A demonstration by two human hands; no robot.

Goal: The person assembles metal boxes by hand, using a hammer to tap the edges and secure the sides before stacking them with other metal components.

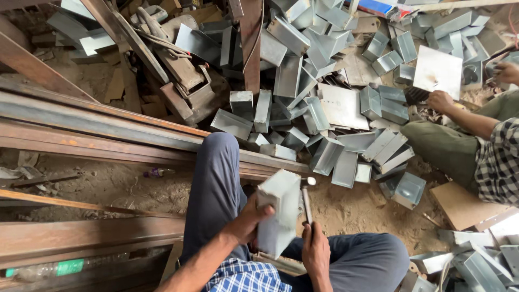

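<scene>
Galvanised metal box (278, 216) upright, long axis tilted, left hand (250, 220) clasping it, right hand (315, 250) clenching hammer (307, 203).

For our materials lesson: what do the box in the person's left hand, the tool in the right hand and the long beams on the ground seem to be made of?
Box in the left hand: thin sheet metal, probably galvanised steel; dull grey sheen, sharp folded edges.
Hammer in the right hand: seemingly all metal; bright head, slim grey shaft.
Beams: steel, likely; brown-orange rust over a dark surface.

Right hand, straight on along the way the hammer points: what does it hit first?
Likely the rusty steel rail on the ground. The right hand holds a hammer pointing up-frame beside the folded sheet-metal box in the left hand; the box pile lies beyond. Depth is unclear.
</scene>
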